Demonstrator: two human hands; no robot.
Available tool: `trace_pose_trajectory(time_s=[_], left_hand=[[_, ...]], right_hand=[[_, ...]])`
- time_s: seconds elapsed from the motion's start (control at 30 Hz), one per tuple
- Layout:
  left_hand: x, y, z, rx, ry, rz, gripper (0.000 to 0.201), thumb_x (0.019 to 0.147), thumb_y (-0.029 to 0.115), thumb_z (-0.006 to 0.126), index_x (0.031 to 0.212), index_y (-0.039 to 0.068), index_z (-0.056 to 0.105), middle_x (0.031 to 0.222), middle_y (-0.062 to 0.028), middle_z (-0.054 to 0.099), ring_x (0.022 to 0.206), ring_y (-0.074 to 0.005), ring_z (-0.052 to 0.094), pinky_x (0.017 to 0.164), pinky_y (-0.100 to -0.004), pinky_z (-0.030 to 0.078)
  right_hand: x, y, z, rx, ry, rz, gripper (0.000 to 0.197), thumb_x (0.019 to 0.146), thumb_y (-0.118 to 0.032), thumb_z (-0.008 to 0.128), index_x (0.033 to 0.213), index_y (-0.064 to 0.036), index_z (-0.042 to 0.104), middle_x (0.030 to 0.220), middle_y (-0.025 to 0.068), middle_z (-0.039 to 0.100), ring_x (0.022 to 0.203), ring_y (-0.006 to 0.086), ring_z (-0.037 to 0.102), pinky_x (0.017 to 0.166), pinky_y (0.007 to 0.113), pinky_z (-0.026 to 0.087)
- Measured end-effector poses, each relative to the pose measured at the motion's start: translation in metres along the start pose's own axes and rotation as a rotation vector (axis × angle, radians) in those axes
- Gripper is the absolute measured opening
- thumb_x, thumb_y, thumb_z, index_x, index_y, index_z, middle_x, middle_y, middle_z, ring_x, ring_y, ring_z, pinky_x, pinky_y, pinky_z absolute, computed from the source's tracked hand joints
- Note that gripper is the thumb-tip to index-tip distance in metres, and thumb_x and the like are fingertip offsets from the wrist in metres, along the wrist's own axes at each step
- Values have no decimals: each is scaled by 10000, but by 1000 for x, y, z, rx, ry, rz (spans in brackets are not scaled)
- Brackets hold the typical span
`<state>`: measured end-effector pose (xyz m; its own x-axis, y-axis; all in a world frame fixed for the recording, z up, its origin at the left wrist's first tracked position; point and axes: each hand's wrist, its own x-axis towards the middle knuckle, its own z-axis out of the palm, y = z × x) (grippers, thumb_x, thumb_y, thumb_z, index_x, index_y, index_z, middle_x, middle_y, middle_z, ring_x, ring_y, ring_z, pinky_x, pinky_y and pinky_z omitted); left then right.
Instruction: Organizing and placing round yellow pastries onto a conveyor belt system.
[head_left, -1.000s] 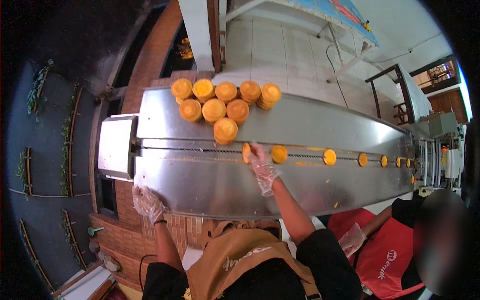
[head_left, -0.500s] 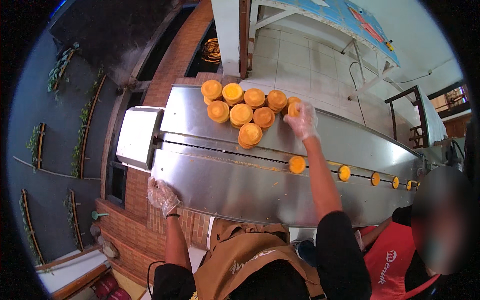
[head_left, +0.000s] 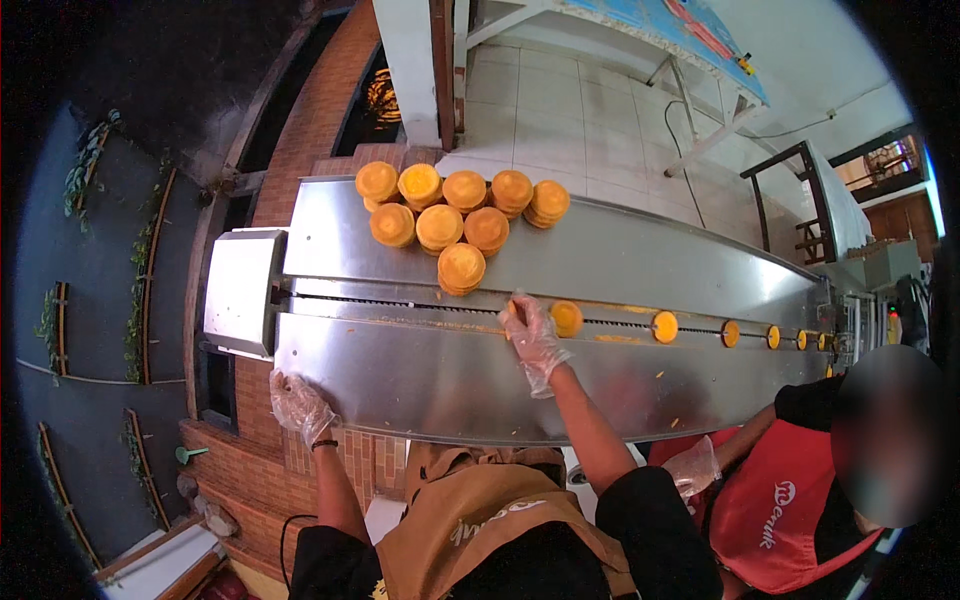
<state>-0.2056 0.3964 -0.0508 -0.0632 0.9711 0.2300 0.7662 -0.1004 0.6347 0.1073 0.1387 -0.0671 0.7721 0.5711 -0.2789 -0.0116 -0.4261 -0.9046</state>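
Both my hands wear clear plastic gloves. My right hand [head_left: 537,342] is over the conveyor slot, fingertips pinched, and a small orange edge shows at them, too little to name. Just right of it lies a round golden pastry [head_left: 566,319] on the chain line. Further pastries, such as one [head_left: 664,326], sit spaced along the line to the right. Behind my right hand stand several stacks of pastries, with the nearest stack [head_left: 461,268] in front of the others. My left hand [head_left: 302,408] is at the front left corner of the metal table [head_left: 400,370], fingers loosely bent, holding nothing visible.
A white metal box [head_left: 243,292] caps the conveyor's left end. At the right, a co-worker in a red apron [head_left: 775,510] stands close, a gloved hand [head_left: 692,467] near the table's front edge. Crumbs dot the metal. Behind is a blue-topped table [head_left: 640,30].
My right hand has come from the back row of stacks down to the conveyor, leaving a stack at that row's right end. The view has shifted; the co-worker's gloved hand shows more.
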Motion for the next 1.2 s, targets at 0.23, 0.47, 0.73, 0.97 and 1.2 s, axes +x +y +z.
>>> trace_pose_trajectory(time_s=[0.23, 0.47, 0.73, 0.97, 1.2], left_hand=[[-2, 13, -16, 150, -52, -138, 306, 867, 117, 586, 1137, -27, 597, 1081, -193, 644, 966, -298, 631, 847, -390, 497], [3, -5, 3, 89, -16, -84, 300, 842, 142, 594, 1104, -3, 621, 1045, -168, 663, 933, -294, 642, 830, -374, 503], [1, 15, -1, 40, 16, -36, 298, 837, 142, 607, 1099, 1, 628, 967, -151, 674, 850, -247, 641, 783, -363, 500], [0, 12, -2, 17, -17, -83, 282, 850, 129, 597, 1099, -1, 619, 958, -144, 667, 844, -232, 636, 772, -341, 497], [0, 6, -5, 13, 9, -92, 286, 861, 127, 592, 1114, -4, 607, 987, -150, 661, 881, -250, 633, 798, -363, 502]], right_hand=[[110, -61, -72, -677, 466, -371, 448, 793, -294, 652, 1176, -79, 567, 1175, 187, 583, 1116, 348, 533, 945, 407, 432], [149, -69, -75, -705, 140, -222, 434, 656, -274, 754, 995, -71, 573, 1067, 178, 564, 1024, 364, 529, 885, 432, 448], [-16, 36, -36, -543, 441, -421, 626, 640, -274, 792, 1142, -71, 479, 1149, 165, 540, 1077, 368, 515, 933, 488, 415], [-18, -19, 4, -29, -20, -48, 503, 802, -342, 698, 1115, -5, 495, 1020, 136, 564, 938, 262, 564, 887, 377, 445], [84, -38, -45, -582, 384, -183, 440, 796, -246, 673, 1158, -47, 521, 1045, 164, 585, 1001, 304, 557, 879, 402, 458]])
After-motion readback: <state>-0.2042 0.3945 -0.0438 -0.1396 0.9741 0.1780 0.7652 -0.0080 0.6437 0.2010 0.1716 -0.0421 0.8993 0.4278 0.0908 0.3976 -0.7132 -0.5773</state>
